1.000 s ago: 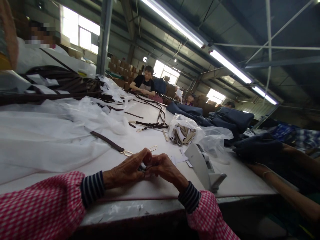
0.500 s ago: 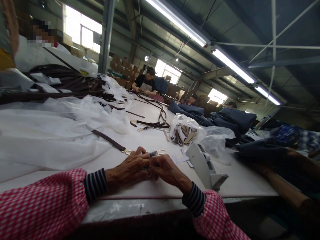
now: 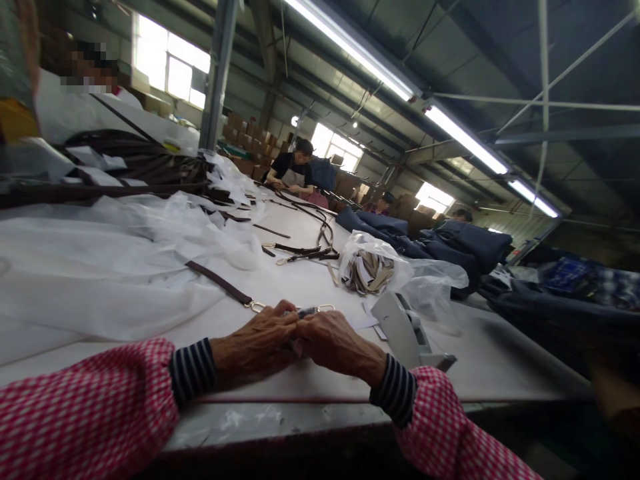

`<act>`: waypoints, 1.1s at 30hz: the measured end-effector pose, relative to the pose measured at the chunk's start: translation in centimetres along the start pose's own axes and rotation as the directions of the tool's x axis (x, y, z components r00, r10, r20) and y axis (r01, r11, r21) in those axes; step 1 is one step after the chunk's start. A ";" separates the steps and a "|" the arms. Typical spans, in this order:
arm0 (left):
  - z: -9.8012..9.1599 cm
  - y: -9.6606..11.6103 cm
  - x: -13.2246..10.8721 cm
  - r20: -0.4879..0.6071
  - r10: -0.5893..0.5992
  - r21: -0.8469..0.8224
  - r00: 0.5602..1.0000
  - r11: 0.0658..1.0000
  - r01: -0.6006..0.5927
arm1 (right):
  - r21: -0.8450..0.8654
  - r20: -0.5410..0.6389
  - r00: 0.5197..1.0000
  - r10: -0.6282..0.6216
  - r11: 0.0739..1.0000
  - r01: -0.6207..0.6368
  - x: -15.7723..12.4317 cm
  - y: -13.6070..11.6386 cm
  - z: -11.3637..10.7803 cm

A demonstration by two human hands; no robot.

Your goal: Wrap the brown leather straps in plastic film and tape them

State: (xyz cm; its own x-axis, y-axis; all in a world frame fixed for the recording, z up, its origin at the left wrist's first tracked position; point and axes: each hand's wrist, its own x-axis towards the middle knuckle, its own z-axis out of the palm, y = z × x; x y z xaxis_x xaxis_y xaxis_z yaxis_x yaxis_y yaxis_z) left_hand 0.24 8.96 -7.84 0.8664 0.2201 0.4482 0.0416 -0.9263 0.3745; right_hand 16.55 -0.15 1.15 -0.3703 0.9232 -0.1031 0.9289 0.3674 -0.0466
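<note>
My left hand [image 3: 255, 343] and my right hand [image 3: 335, 340] meet at the near edge of the white table [image 3: 480, 360], fingers curled and pinched together around a small gold metal clasp [image 3: 315, 310]. The clasp belongs to a dark brown strap [image 3: 217, 283] that runs away to the left over the table, with a gold ring [image 3: 256, 306] at its end by my left fingers. Both wrists show striped cuffs under pink checked sleeves.
White sheeting [image 3: 100, 267] covers the table's left side. More brown straps [image 3: 305, 250] lie farther back. A clear bag of beige pieces [image 3: 373, 267] and a grey tape dispenser [image 3: 407, 330] stand right of my hands. Dark blue bags [image 3: 450, 243] are piled beyond. People work farther along.
My hands have closed tighter together on the clasp and shifted slightly right. The bare arm of a person that reached in at the right has left the view.
</note>
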 end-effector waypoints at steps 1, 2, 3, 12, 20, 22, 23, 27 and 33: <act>0.1 -0.1 0.0 0.003 0.011 0.017 1.000 1.000 -0.011 | -0.059 -0.021 1.000 -0.012 0.998 0.011 -0.2 0.0 0.3; 0.3 -0.3 0.0 0.008 0.021 0.034 1.000 0.999 -0.022 | -0.113 -0.054 0.998 -0.027 0.993 0.021 -0.4 0.0 0.8; 0.5 -0.4 0.0 0.012 0.030 0.049 0.999 0.998 -0.031 | -0.156 -0.096 0.994 -0.043 0.987 0.028 -0.7 0.0 1.3; 0.7 -0.3 0.5 0.001 0.007 0.074 1.000 0.997 -0.007 | -0.194 -0.354 0.932 -0.082 0.981 0.013 -2.0 0.4 6.3; -1.8 0.2 1.5 -0.023 -0.334 -0.261 0.942 0.912 0.317 | -0.104 -0.549 0.834 -0.058 0.995 0.001 -3.1 0.3 4.8; -2.2 0.4 1.2 0.011 -0.418 -0.424 0.908 0.821 0.383 | -0.095 -0.609 0.791 -0.059 0.996 0.002 -2.9 0.3 4.8; -2.4 0.5 1.0 0.044 -0.440 -0.520 0.897 0.757 0.396 | -0.093 -0.635 0.770 -0.056 0.996 -0.004 -2.7 0.2 4.8; -3.3 0.9 0.7 0.159 -0.362 -0.769 0.918 0.537 0.345 | -0.074 -0.692 0.721 -0.026 0.997 -0.035 -2.2 0.0 5.0; -3.6 1.1 0.9 0.177 -0.394 -0.774 0.902 0.510 0.375 | 0.065 -0.720 0.692 0.052 0.998 -0.007 -1.7 -0.7 4.9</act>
State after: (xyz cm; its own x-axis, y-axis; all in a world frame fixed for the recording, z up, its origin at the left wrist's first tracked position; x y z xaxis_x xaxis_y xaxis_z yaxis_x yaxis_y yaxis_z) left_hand -0.69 9.23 -4.06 0.8533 0.5091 0.1129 -0.0393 -0.1532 0.9874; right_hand 16.46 -2.50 -3.52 -0.2042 0.7389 0.6421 0.9292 0.3528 -0.1104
